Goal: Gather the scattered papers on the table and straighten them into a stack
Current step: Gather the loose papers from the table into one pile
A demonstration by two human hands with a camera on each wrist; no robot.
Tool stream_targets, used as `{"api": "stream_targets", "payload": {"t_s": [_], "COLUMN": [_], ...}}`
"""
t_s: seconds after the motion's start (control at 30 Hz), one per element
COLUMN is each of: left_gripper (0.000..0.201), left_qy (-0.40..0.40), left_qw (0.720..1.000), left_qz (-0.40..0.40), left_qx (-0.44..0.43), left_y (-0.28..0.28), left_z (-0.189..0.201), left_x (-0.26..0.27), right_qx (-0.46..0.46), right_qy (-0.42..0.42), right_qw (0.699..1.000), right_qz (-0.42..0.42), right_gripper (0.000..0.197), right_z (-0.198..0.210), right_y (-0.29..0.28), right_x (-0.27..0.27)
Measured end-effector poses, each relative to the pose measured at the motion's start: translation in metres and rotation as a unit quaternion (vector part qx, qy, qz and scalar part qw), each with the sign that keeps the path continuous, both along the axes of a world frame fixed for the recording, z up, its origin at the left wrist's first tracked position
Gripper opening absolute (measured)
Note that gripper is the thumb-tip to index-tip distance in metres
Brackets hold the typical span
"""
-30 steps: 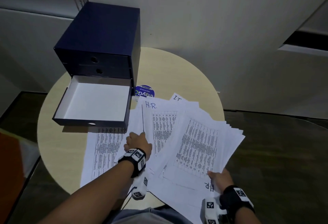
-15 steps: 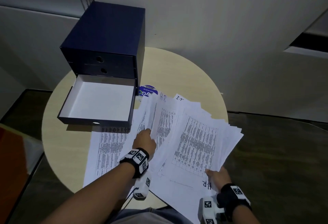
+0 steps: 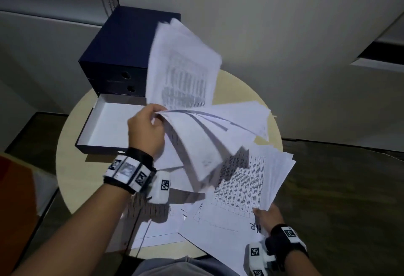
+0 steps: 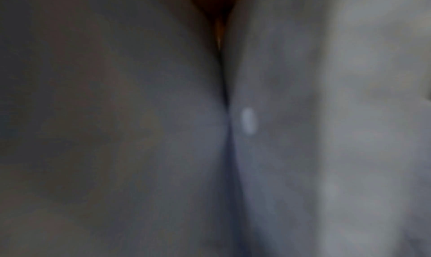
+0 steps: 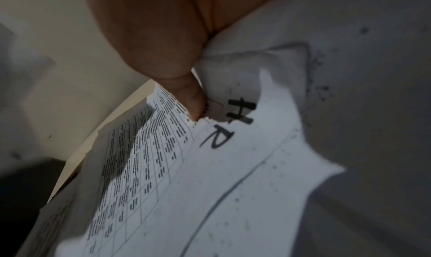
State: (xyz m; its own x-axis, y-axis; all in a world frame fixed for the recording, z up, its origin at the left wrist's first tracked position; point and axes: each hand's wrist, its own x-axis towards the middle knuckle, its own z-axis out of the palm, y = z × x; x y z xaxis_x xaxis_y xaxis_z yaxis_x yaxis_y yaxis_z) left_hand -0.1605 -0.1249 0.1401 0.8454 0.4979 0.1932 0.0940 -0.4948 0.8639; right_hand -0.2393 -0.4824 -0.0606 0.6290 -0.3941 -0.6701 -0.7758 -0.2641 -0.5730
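The left hand (image 3: 146,130) pinches a fanned sheaf (image 3: 185,74) by its near corner; the right hand (image 3: 267,215) pinches the H.R. pile (image 3: 244,186). Lower the sheaf squarely onto the pile beyond the right grip, since a corner pinch lets sheets splay and slip.

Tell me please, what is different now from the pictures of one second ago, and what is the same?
The left hand, which lay flat on the papers, now pinches a fanned bunch of sheets and has lifted it off the round table, up in front of the blue drawer box. The right hand still holds the pile marked H.R. at the near edge. The bottom drawer stays open.
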Motion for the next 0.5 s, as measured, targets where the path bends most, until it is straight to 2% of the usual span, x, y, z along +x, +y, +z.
{"api": "stream_targets", "payload": {"t_s": [0.1, 0.17, 0.23, 0.27, 0.3, 0.33, 0.37, 0.4, 0.43, 0.5], "left_gripper": [0.021, 0.021, 0.019, 0.019, 0.019, 0.021, 0.025, 0.031, 0.034, 0.022], "left_qy": [-0.004, 0.000, 0.043, 0.070, 0.093, 0.113, 0.142, 0.173, 0.203, 0.266], "left_qw": [0.994, 0.982, 0.981, 0.980, 0.976, 0.971, 0.965, 0.957, 0.949, 0.932], "left_qz": [-0.003, -0.038, -0.065, -0.081, -0.104, -0.132, -0.158, -0.179, -0.195, -0.221], "left_qx": [-0.113, -0.186, -0.180, -0.169, -0.165, -0.165, -0.156, -0.151, -0.145, -0.109], "left_y": [0.024, 0.030, 0.023, 0.016, 0.009, 0.001, -0.006, -0.015, -0.023, -0.038], "left_z": [0.002, -0.003, -0.017, -0.027, -0.042, -0.057, -0.072, -0.086, -0.100, -0.121], "left_x": [0.003, 0.002, -0.002, -0.005, -0.007, -0.010, -0.015, -0.020, -0.025, -0.038], "right_qx": [0.009, 0.025, 0.066, 0.099, 0.117, 0.154, 0.187, 0.201, 0.255, 0.335], "right_qy": [-0.008, -0.021, -0.023, -0.016, -0.019, -0.018, -0.022, -0.035, -0.052, -0.075], "right_qw": [1.000, 0.999, 0.997, 0.995, 0.993, 0.988, 0.982, 0.977, 0.960, 0.928], "right_qz": [-0.007, 0.005, 0.013, 0.001, 0.000, -0.021, -0.029, -0.068, -0.099, -0.147], "right_gripper": [0.060, 0.074, 0.099, 0.097, 0.069, 0.027, 0.007, 0.023, 0.029, 0.051], "right_z": [0.008, -0.001, -0.019, -0.020, -0.010, 0.012, 0.018, 0.020, 0.033, 0.039], "right_y": [0.000, -0.002, -0.009, -0.009, -0.004, 0.005, 0.004, 0.004, 0.007, 0.008], "right_x": [0.002, 0.004, 0.008, 0.008, 0.008, 0.006, 0.008, 0.011, 0.010, 0.008]}}
